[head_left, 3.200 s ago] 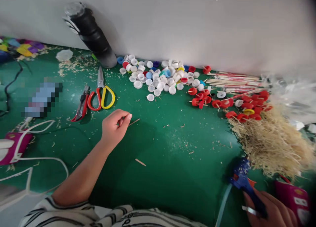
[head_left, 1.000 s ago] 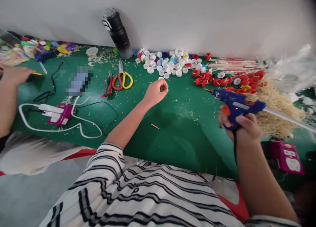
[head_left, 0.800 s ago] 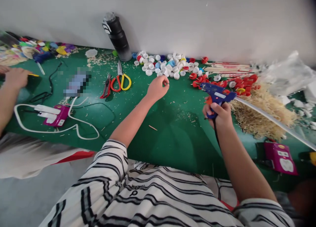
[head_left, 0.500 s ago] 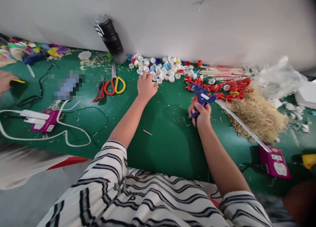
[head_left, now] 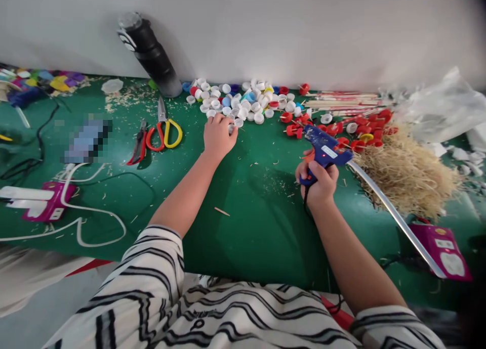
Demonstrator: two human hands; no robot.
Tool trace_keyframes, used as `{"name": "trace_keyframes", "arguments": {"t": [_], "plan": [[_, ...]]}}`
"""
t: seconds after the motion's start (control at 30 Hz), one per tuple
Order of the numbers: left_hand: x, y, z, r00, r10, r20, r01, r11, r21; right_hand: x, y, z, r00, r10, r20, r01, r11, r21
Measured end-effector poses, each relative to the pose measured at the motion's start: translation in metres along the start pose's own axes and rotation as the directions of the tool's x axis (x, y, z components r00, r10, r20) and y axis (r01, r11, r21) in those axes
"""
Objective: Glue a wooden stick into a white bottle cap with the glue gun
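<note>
My left hand (head_left: 220, 137) is at the front edge of a pile of plastic bottle caps (head_left: 259, 118), mostly white with some blue and red ones. Its fingers curl downward, and a white bottle cap (head_left: 231, 129) shows between thumb and fingers. In my right hand (head_left: 321, 182) is a blue glue gun (head_left: 325, 149), its nozzle pointing up and left toward red caps (head_left: 291, 130) with sticks in them. A long clear glue stick (head_left: 395, 215) trails from the back of the gun.
Scissors (head_left: 164, 134) and red-handled pliers (head_left: 138, 145) lie left of my arm, near a black bottle (head_left: 155, 58). A phone (head_left: 86, 140) and a purple power strip (head_left: 47, 200) with white cables are farther left. Straw-like shavings (head_left: 410, 169) and thin sticks (head_left: 341, 102) are right.
The view has swung slightly, shifting the left-side objects leftward. My left hand's fingers have closed around a cap at the pile's edge. Another person's hand at far left has gone from view.
</note>
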State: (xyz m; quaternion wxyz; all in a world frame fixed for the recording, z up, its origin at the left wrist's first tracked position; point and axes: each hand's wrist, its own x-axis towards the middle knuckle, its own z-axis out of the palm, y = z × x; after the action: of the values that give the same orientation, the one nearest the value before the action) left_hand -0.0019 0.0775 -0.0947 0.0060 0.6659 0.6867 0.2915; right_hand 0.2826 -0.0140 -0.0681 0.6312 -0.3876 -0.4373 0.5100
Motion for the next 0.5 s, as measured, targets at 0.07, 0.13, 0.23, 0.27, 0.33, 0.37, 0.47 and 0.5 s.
{"name": "trace_keyframes", "arguments": {"t": [0.07, 0.13, 0.23, 0.27, 0.33, 0.37, 0.47, 0.5], "plan": [[-0.0005, 0.0016, -0.0013, 1.000, 0.007, 0.013, -0.007, 1.000, 0.015, -0.0005, -0.0026, -0.0010, 0.999, -0.018, -0.036, 0.018, 1.000, 0.004], [-0.0008, 0.0024, -0.0022, 1.000, 0.006, 0.017, -0.006, 1.000, 0.019, -0.0011, -0.0050, -0.0016, 0.998, -0.025, -0.057, 0.026, 1.000, 0.015], [-0.0009, 0.0010, -0.0011, 1.000, 0.005, 0.007, -0.005, 1.000, 0.012, -0.0022, -0.0075, -0.0023, 0.998, -0.021, -0.065, 0.023, 0.999, 0.027], [-0.0008, 0.0000, -0.0001, 1.000, 0.009, -0.001, -0.009, 1.000, 0.008, -0.0025, -0.0080, -0.0025, 0.998, -0.016, -0.069, 0.018, 1.000, 0.026], [-0.0008, -0.0021, 0.0021, 1.000, 0.018, -0.023, -0.019, 1.000, -0.003, -0.0029, -0.0085, -0.0028, 0.997, -0.010, -0.080, 0.013, 1.000, 0.025], [-0.0007, -0.0028, 0.0030, 0.999, 0.022, -0.035, -0.022, 1.000, -0.010, -0.0030, -0.0086, -0.0030, 0.996, -0.014, -0.086, 0.017, 0.999, 0.029], [-0.0006, -0.0025, 0.0027, 0.999, 0.018, -0.035, -0.018, 1.000, -0.014, -0.0030, -0.0075, -0.0039, 0.996, -0.027, -0.088, 0.031, 0.998, 0.052], [-0.0006, -0.0016, 0.0015, 1.000, 0.010, -0.022, -0.010, 1.000, -0.007, -0.0029, -0.0068, -0.0043, 0.996, -0.027, -0.085, 0.032, 0.998, 0.061]]}}
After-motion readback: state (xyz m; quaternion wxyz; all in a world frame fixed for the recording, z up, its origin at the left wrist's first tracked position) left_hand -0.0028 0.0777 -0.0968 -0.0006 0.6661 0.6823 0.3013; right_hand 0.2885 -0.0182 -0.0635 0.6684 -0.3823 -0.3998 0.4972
